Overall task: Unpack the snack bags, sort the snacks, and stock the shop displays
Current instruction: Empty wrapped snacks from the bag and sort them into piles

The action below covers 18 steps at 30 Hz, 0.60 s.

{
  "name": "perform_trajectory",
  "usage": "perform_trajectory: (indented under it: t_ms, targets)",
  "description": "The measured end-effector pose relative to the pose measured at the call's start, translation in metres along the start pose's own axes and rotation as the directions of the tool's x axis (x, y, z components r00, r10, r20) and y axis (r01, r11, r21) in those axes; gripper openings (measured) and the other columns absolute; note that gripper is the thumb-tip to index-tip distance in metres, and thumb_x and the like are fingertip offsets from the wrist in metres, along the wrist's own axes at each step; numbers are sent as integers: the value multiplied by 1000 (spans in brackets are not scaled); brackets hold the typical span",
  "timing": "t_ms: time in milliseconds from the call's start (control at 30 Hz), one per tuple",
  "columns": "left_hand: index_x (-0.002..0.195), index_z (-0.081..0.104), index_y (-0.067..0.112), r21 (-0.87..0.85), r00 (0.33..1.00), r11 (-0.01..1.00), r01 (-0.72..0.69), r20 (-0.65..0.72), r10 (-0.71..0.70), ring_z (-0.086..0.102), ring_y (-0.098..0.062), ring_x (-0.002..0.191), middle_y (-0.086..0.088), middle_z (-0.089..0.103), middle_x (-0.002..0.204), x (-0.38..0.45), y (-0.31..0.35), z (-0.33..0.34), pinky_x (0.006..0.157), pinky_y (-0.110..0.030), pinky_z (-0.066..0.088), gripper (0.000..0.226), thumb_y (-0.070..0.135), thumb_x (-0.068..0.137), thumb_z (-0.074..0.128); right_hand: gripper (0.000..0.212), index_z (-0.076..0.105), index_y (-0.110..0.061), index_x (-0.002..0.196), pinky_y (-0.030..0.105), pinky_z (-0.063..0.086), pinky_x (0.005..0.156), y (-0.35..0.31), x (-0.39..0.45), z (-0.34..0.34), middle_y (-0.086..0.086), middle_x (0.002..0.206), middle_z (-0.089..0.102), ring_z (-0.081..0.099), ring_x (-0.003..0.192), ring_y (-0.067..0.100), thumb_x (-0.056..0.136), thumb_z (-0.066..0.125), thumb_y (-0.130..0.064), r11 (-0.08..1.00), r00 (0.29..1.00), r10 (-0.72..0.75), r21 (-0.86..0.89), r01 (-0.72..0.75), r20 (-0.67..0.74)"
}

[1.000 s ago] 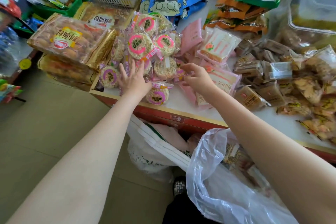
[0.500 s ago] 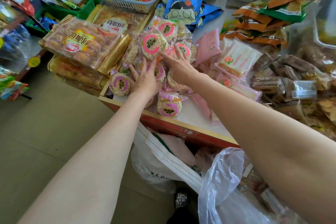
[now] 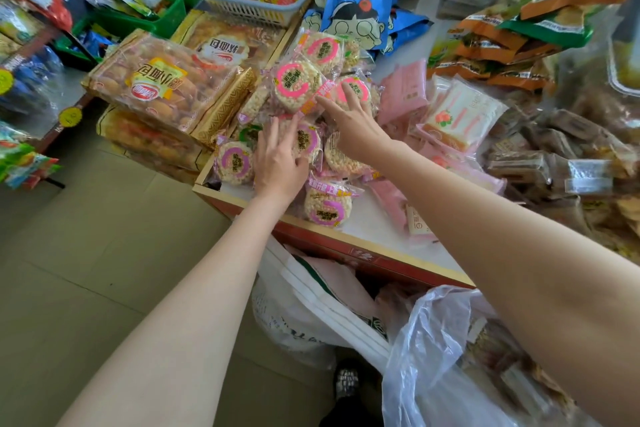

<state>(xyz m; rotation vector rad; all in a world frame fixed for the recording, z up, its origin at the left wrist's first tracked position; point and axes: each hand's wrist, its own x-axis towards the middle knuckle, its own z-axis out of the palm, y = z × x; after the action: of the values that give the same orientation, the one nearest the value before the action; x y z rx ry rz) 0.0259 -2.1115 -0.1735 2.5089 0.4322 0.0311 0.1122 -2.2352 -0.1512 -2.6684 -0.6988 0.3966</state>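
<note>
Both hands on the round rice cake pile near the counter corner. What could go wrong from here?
1. One round rice cake pack lies by the counter edge; a nudge could drop it.
2. The left hand and right hand press loosely heaped packs, which may slide toward the pink packs.

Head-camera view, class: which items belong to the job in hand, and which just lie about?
In hand:
left hand
right hand
round pink-labelled rice cakes in clear wrappers

Lying about:
blue cartoon-face snack bag
large clear bag of small bread rolls
white plastic basket
</note>
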Motion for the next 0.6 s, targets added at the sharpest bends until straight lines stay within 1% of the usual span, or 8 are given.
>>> perform_trajectory:
  t_ms: [167, 267, 367, 433, 467, 533, 567, 600]
  targets:
    - [141, 40, 15, -69, 971, 986, -151, -200, 134, 23, -30, 140, -12, 28, 152, -36, 6, 8, 113, -47, 25, 59, 2, 85, 53, 87, 23, -28, 148, 48, 29, 111, 16, -54, -4, 11, 157, 4, 17, 140, 38, 75, 35, 18, 993, 995, 15, 116, -3, -100]
    - [132, 52, 9, -98, 940, 945, -312, -179, 292, 38, -33, 130, -15, 43, 140, -79, 18, 26, 103, -42, 36, 51, -1, 82, 50, 69, 34, -15, 144, 45, 31, 109, 47, -127, -6, 18, 150, 24, 30, 135, 37, 78, 38, 7, 988, 983, 8, 151, 20, -185]
    - [133, 50, 10, -146, 914, 904, -401, 6, 406, 44, -32, 123, -15, 47, 134, -120, 28, 53, 102, -47, 39, 52, 5, 82, 46, 62, 44, -7, 136, 34, 34, 102, 91, -215, 0, 20, 140, 38, 41, 127, 36, 78, 38, 13, 985, 978, 81, 168, -48, -194]
    - [140, 41, 18, -235, 881, 918, -320, 281, 379, 43, -27, 125, -10, 47, 136, -146, 39, 68, 105, -41, 36, 52, 12, 89, 49, 53, 52, -3, 128, 29, 39, 92, 114, -276, 4, 18, 128, 48, 53, 112, 32, 78, 39, 11, 979, 964, 130, 185, -87, -234]
    - [144, 34, 24, -266, 823, 936, -229, 461, 332, 42, -22, 127, -6, 46, 138, -157, 45, 75, 104, -34, 34, 54, 17, 93, 51, 47, 55, -2, 123, 28, 41, 87, 124, -303, 10, 16, 122, 52, 57, 104, 29, 79, 41, 10, 974, 958, 161, 192, -116, -236]
    - [146, 23, 32, -242, 625, 970, -34, 752, 210, 40, -15, 129, 3, 44, 137, -174, 53, 89, 96, -23, 32, 62, 26, 93, 56, 38, 59, -3, 115, 24, 42, 77, 140, -348, 28, 12, 109, 58, 62, 94, 28, 82, 42, 4, 966, 959, 207, 196, -168, -196]
    - [146, 23, 32, -214, 562, 977, 18, 810, 167, 39, -14, 130, 6, 45, 136, -179, 56, 96, 94, -22, 31, 64, 28, 92, 57, 36, 60, -3, 114, 24, 43, 76, 145, -362, 41, 12, 108, 60, 62, 94, 29, 83, 42, 1, 960, 966, 228, 194, -202, -125]
    - [145, 26, 31, -197, 550, 979, 49, 824, 138, 41, -14, 129, 6, 49, 133, -183, 58, 103, 93, -22, 31, 63, 27, 91, 59, 36, 59, -5, 118, 26, 44, 80, 150, -371, 57, 12, 114, 60, 61, 102, 29, 85, 43, -1, 950, 966, 257, 191, -247, -25]
